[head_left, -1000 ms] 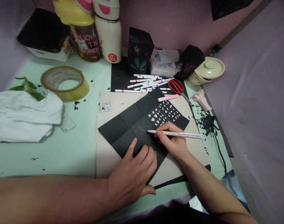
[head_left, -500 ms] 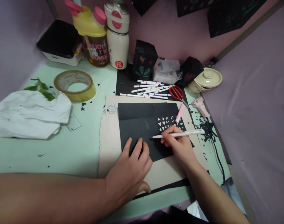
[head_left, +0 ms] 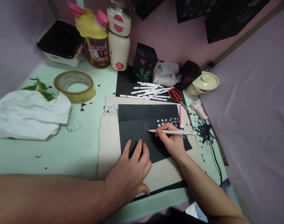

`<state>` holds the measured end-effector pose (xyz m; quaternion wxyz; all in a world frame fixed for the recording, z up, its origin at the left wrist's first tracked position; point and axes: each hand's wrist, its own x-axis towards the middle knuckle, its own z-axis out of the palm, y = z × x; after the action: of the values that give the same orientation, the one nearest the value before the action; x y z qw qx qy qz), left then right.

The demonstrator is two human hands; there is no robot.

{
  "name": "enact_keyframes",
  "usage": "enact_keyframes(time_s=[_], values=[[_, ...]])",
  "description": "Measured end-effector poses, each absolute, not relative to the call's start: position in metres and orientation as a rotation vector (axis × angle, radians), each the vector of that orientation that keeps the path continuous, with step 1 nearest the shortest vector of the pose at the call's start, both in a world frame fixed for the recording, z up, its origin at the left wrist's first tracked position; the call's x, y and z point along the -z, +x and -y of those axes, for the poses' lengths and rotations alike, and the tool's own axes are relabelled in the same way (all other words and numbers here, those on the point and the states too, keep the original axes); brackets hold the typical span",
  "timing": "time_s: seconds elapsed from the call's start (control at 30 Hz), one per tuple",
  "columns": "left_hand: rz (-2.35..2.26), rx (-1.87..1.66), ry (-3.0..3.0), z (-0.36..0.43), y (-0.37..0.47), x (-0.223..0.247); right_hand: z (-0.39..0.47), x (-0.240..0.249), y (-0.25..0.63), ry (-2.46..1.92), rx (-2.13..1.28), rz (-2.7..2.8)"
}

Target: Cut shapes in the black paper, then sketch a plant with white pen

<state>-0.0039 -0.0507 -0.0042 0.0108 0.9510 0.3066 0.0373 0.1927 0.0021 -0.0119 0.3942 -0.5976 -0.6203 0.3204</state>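
- The right hand (head_left: 172, 141) had its thumb and fingers pinched together on the pen (head_left: 179, 132), whose tip pointed to 9 o'clock, at the paper's middle; whether it touched could not be told.
- The left hand (head_left: 131, 169) lay palm down with its fingers apart, fingertips on the paper's lower part, at 7 o'clock from the pen tip.
- The paper (head_left: 130, 124), black and creased, lay on the beige board (head_left: 109, 140), under both hands.
- A faint sketch (head_left: 146, 125) showed at 11 o'clock from the tip, just beside it.
- Small cutouts (head_left: 164, 120), stars and hearts among them, ran through the paper's right part, partly hidden by the right hand.
- The pink cutter (head_left: 181, 116) was at 2 o'clock from the paper's middle, by its right edge.
- Farther out from that middle, the markers (head_left: 148, 90) lay piled at 12, the red scissors (head_left: 175, 95) at 1, the glue gun (head_left: 198, 109) at 2 and black scraps (head_left: 203, 130) at 3.
- The tape (head_left: 88, 93) lay at 10 and the white cloth (head_left: 30, 115) at 9, on the green table (head_left: 69, 155).
- The lidded bowl (head_left: 206, 81) sat at 2; two bottles (head_left: 118, 51) stood upright at 11.
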Motion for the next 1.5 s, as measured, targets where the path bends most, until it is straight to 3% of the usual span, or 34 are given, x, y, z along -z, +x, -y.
enact_keyframes(time_s=[1.5], values=[[-0.953, -0.148, 2.981, 0.0496, -0.0037, 0.0047, 0.0025, 0.0126, 0.1976, -1.443, -0.815, 1.672]])
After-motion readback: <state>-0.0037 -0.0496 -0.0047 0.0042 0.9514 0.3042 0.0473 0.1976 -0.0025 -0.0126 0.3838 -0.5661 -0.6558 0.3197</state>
